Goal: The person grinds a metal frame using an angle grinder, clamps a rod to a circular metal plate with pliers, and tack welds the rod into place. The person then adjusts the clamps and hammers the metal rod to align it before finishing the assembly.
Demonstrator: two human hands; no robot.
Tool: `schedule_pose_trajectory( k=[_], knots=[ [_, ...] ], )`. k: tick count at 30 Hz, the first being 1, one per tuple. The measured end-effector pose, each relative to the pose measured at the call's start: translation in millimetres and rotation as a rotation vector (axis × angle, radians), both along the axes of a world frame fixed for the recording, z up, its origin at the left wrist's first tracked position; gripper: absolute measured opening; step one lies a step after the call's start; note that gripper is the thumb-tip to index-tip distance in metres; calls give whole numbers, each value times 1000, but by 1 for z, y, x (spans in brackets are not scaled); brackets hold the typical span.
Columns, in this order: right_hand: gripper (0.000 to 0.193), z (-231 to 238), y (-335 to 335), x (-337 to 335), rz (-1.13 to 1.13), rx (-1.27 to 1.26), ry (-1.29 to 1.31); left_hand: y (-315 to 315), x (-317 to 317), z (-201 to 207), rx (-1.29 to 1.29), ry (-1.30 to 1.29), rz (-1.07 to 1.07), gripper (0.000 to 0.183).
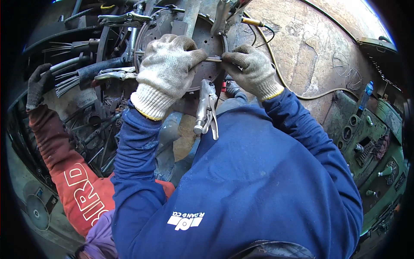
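A short, thin metal rod (212,59) spans the gap between my hands. My left hand (167,64), in a whitish knit glove, pinches its left end. The rod's right end is between the closed fingers of my right hand (251,69), gloved too. Both hands are over a round dark metal plate (206,41) with small holes and a bent rod around its rim. Locking pliers (206,108) are on its near edge, handles toward me. More locking pliers (115,74) sit at the left edge, and another pair (125,18) lies farther back.
At the left, a co-worker's dark-gloved hand (38,84) is at a pale bar (69,64). Bundles of thin rods (68,82) lie nearby. A yellow-handled tool (252,21) lies back right, near a tan hose (280,77). Green machinery (366,142) and a blue bottle (365,96) are at right.
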State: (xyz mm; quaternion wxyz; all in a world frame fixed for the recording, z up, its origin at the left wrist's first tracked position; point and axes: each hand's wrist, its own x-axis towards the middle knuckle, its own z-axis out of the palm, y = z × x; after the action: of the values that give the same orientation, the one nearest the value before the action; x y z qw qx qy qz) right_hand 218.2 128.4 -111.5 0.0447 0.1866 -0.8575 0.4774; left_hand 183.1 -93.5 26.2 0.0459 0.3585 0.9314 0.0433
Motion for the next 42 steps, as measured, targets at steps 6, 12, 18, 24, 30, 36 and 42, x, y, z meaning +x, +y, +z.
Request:
schedule_pose_trajectory(
  k=[6, 12, 18, 24, 30, 36, 42],
  knots=[
    [17, 5, -3, -1, 1, 9, 52, -6, 4, -2, 47, 25, 3, 23],
    [17, 12, -4, -2, -12, 71, 99, -5, 1, -3, 5, 30, 12, 21],
    [22, 14, -9, -2, -19, 125, 192, -4, 5, -4, -4, 28, 49, 23],
    [19, 14, -14, 0, -55, 131, 141, -14, -8, 27, 65, -9, 20, 42],
    [17, 9, -15, 2, -71, 88, 134, -34, -15, 35, 210, 30, -42, 36],
    [19, 8, -16, 4, -70, 92, 118, -11, 1, -1, 124, 137, -107, 27],
    [44, 6, 3, 12, -119, -194, -130, -8, 2, -9, 166, 136, -71, 26]
  ],
)
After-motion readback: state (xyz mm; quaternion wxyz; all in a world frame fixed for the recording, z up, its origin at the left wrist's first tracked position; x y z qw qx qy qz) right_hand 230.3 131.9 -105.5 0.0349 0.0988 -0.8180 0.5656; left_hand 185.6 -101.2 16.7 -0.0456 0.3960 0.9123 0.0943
